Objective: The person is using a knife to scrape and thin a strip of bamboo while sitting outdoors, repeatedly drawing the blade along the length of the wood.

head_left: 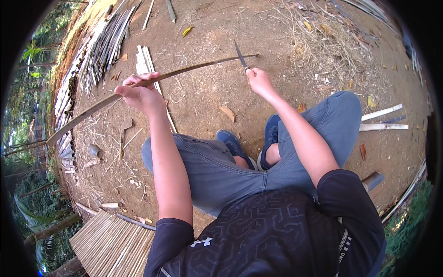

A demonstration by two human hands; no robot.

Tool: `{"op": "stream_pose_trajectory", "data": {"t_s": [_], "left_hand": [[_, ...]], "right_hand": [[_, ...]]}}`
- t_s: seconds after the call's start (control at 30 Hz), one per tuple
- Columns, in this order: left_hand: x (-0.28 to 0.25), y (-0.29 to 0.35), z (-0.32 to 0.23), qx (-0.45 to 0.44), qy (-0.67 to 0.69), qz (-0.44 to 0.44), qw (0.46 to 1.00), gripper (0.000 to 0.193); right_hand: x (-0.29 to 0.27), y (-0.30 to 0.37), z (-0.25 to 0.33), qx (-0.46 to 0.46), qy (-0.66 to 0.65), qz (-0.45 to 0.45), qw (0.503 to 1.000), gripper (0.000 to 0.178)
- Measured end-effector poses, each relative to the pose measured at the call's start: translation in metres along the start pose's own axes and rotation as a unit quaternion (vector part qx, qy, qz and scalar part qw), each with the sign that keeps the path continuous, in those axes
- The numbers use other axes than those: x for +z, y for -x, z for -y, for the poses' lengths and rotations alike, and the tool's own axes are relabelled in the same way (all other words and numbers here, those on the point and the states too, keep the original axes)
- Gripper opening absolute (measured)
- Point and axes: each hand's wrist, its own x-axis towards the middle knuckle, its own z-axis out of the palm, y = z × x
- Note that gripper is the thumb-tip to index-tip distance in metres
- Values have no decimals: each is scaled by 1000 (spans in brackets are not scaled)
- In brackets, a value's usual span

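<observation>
A long, thin strip of split bamboo (196,66) runs across in front of me, from the left side to the middle. My left hand (142,92) is closed around it, thumb on the near side and fingers over the far side. My right hand (260,82) grips the handle of a knife (239,52), whose narrow dark blade points away from me. The blade crosses the strip near its right end; whether it touches the strip I cannot tell. The knife's handle is mostly hidden in the fist.
Pale split strips (146,64) lie on the ground beyond my left hand. Piled bamboo lengths (104,46) line the far left. Dry shavings (334,55) cover the far right. A slatted bamboo mat (113,244) is near left. White strips (383,126) lie beside my right knee (346,108).
</observation>
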Motion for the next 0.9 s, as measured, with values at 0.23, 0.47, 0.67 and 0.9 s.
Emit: {"op": "stream_pose_trajectory", "data": {"t_s": [0.23,0.47,0.67,0.9], "left_hand": [[6,6,-5,-32,41,-29,998,63],[5,6,-18,-4,70,-47,996,61],[6,3,-14,-10,78,-60,995,63],[3,0,-16,-20,62,-114,991,65]], "right_hand": [[-4,47,76,-101,90,134,982,40],[-33,43,91,-140,293,188,927,42],[-19,58,92,-176,185,191,948,36],[-2,66,114,-150,196,176,953,32]]}}
